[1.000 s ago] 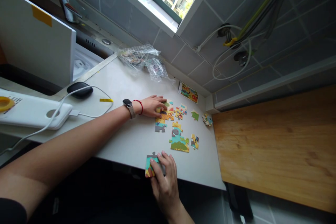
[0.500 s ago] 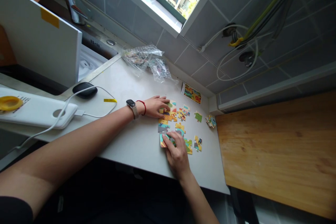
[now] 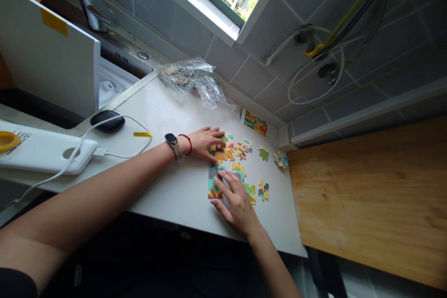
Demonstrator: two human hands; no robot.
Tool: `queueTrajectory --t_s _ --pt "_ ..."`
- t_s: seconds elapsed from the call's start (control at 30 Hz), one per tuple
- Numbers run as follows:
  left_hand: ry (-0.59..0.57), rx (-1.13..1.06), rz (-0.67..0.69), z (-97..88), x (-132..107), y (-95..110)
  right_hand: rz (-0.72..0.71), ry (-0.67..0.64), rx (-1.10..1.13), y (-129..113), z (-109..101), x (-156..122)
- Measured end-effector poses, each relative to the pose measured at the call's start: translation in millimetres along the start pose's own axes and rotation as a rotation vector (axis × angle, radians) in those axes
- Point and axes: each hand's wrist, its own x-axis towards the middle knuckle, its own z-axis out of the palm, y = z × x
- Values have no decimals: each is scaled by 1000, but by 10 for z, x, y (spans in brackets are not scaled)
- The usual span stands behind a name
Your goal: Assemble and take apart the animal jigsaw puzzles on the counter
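Observation:
Several colourful jigsaw pieces lie partly joined on the white countertop (image 3: 174,186). My left hand (image 3: 204,144) lies flat over the left side of the joined jigsaw section (image 3: 228,153), fingers spread. My right hand (image 3: 237,202) is open, its fingertips over the lower pieces and its thumb apart, just below the bottom-left jigsaw piece (image 3: 214,192). That piece sits against the grey piece above it; my fingers partly cover the join. To the right lie a loose green piece (image 3: 263,153), a yellow-and-grey piece (image 3: 263,189) and a small pile of pieces (image 3: 280,159).
A picture card (image 3: 254,122) lies near the wall, with crumpled clear plastic bags (image 3: 192,79) to its left. Further left are a black mouse (image 3: 107,121), a white cable (image 3: 139,153) and a white power bank-like box (image 3: 45,151). A wooden board (image 3: 366,200) adjoins on the right.
My right hand has let go of the bottom-left jigsaw piece, its fingers spreading and thumb moving away. The piece now lies flat below the grey one. My left hand stays on the jigsaw.

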Motion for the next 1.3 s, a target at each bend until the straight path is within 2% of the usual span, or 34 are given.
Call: queueTrajectory --t_s 0.13,0.23,0.33,0.4,0.53,0.63,0.73,0.87,0.93,1.0,1.07,1.13,1.2,1.3 --pt "25 -10 6 22 -4 -7 284 76 13 226 -102 -43" --pt "60 -22 18 39 10 -44 429 -25 20 357 -145 -87" --pt "89 -25 30 71 30 -87 406 -189 48 366 -123 -142" --pt "130 -35 42 100 42 -115 366 -224 28 324 -74 -187" --pt "253 -72 51 144 54 -153 309 -155 -32 212 39 -291" --pt "294 -51 55 143 53 -126 261 -128 -15 143 79 -362" --pt "290 2 64 119 60 -11 234 -36 27 118 74 -416" --pt "220 57 125 150 22 273 251 153 13 140 16 -489" --pt "209 99 137 242 -66 434 254 123 -23 134 -21 -538" --pt "223 161 88 383 -211 574 232 10 -47 100 -47 -595" --pt "216 204 29 531 -385 675 213 -93 -63 46 -55 -647" --pt "191 242 3 635 -552 732 220 -141 -76 -13 -48 -690" --pt "161 267 7 666 -682 760 233 -145 -82 -67 -33 -726" --pt "107 277 37 606 -816 792 209 -113 -81 -145 2 -789"
